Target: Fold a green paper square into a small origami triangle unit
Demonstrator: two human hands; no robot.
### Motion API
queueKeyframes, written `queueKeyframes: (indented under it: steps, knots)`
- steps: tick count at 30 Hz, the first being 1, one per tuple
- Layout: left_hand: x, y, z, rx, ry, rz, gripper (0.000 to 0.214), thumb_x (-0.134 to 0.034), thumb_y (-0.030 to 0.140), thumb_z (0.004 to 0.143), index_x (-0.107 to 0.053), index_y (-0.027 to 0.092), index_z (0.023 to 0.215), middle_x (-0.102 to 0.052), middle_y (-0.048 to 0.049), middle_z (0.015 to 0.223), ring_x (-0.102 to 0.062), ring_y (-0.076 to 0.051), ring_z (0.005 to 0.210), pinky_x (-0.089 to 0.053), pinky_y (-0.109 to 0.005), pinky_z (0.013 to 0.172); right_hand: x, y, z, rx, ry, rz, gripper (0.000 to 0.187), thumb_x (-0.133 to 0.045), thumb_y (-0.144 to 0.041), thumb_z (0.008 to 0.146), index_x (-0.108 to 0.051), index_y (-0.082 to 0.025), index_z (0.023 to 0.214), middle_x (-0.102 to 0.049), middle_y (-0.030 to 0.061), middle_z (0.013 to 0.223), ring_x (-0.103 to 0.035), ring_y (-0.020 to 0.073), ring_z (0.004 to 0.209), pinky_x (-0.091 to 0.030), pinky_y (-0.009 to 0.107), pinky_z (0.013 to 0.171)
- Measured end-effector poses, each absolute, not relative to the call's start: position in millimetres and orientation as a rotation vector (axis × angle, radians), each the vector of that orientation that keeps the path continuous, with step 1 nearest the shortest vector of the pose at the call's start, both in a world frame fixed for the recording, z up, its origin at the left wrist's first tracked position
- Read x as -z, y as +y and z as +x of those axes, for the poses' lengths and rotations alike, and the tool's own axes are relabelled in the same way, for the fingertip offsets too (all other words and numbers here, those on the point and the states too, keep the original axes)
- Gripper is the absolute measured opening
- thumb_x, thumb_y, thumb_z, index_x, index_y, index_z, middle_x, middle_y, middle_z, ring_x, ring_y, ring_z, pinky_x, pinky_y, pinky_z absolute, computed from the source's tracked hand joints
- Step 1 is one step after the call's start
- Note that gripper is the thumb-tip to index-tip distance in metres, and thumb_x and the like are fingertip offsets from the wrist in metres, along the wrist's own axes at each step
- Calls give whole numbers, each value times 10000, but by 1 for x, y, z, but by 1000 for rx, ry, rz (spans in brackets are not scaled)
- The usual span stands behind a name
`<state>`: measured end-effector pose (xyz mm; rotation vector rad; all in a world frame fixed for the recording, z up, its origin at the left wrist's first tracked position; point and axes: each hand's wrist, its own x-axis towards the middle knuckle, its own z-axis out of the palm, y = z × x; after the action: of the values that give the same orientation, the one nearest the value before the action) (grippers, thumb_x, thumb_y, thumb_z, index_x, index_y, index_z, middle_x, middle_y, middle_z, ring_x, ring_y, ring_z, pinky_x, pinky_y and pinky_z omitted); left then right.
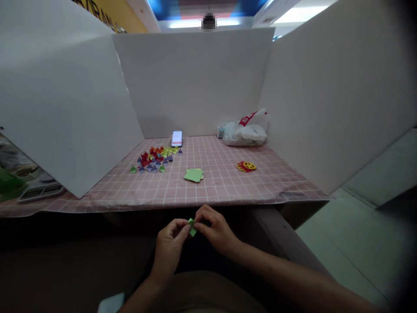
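Observation:
Between my two hands, just below the table's front edge, is a small folded piece of green paper (193, 231). My left hand (171, 241) pinches its left side between thumb and fingers. On the other side, the thumb and fingertips of my right hand (215, 228) are closed on its right edge. Past the hands, a small stack of square papers (194, 175) lies on the table with a green sheet on top. Farther left is a pile of small folded paper pieces (153, 160) in red, orange, yellow, purple and green.
Red and yellow round cut-outs (246, 166) lie on the right of the pink checked tablecloth (221, 187). A phone (177, 138) stands at the back, with a white plastic bag (246, 132) to its right. White boards (195, 82) enclose the table on three sides.

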<state>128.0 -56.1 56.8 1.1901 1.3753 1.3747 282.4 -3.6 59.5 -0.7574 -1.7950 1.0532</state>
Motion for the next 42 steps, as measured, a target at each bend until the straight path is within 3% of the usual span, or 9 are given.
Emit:
queueKeyframes:
  steps: [3, 7, 10, 14, 17, 21, 26, 32, 42]
  knots:
    - [-60, -57, 127, -1358, 1378, 1228, 195, -677, 359, 808, -710, 168, 789, -682, -14, 713, -608, -164, 680, -474, -232, 638, -60, -3, 282, -1124, -1741, -805, 143, -662, -195, 801, -597, -191, 674, -566, 3, 752, -528, 161, 736, -393, 287, 693]
    - [-62, -56, 120, -1375, 1414, 1251, 287, -553, 410, 897, -714, 174, 925, -693, -34, 772, -637, -184, 722, -493, -263, 699, -61, 0, 282, -1581, -1374, -892, 158, -728, -255, 739, -612, -172, 671, -572, -25, 652, -494, 122, 620, -373, 269, 643]
    - [-61, -54, 115, -1406, 1417, 1300, 251, -613, 367, 861, -695, 187, 1016, -705, -45, 880, -655, -200, 816, -499, -276, 768, -60, 2, 282, -1888, -1044, -827, 235, -811, -293, 645, -621, -156, 663, -581, -33, 626, -501, 103, 579, -399, 258, 628]
    - [-59, -53, 115, -1403, 1307, 1363, 263, -662, 307, 823, -673, 211, 1067, -715, -44, 941, -668, -207, 881, -509, -284, 805, -61, 1, 281, -2036, -928, -746, 272, -855, -297, 588, -643, -146, 669, -600, -19, 624, -521, 106, 567, -424, 254, 607]
    - [-61, -56, 118, -1372, 1259, 1401, 261, -684, 269, 795, -684, 220, 1051, -724, -36, 923, -675, -202, 850, -516, -274, 778, -61, -1, 280, -2053, -948, -772, 280, -861, -290, 583, -636, -141, 656, -600, -24, 613, -516, 94, 541, -413, 241, 591]
    - [-66, -58, 121, -1328, 1298, 1416, 107, -658, 266, 799, -718, 192, 847, -714, -26, 791, -652, -180, 738, -498, -248, 691, -62, -4, 279, -2027, -1052, -792, 299, -835, -330, 627, -614, -137, 684, -604, -24, 633, -511, 83, 523, -390, 236, 575]
    - [-68, -57, 123, -1352, 1397, 1235, 159, -684, 316, 765, -708, 166, 810, -703, -25, 732, -616, -173, 680, -473, -242, 636, -66, -7, 279, -1776, -1277, -703, 312, -760, -363, 745, -591, -180, 932, -596, -44, 675, -554, 107, 584, -409, 253, 611]
    - [-69, -60, 124, -1302, 1315, 1099, 161, -690, 300, 770, -714, 151, 827, -711, -24, 723, -617, -156, 690, -471, -234, 669, -65, -8, 280, -1672, -1394, -776, 126, -697, -245, 751, -595, -171, 760, -579, -38, 654, -522, 98, 556, -396, 252, 576]
    - [-64, -60, 123, -1323, 1188, 819, 170, -735, 266, 745, -737, 136, 854, -726, -37, 772, -634, -138, 694, -523, -249, 695, -64, -5, 281, -1671, -1463, -728, 119, -674, -154, 721, -642, -179, 832, -623, -33, 717, -564, 116, 625, -431, 267, 634]
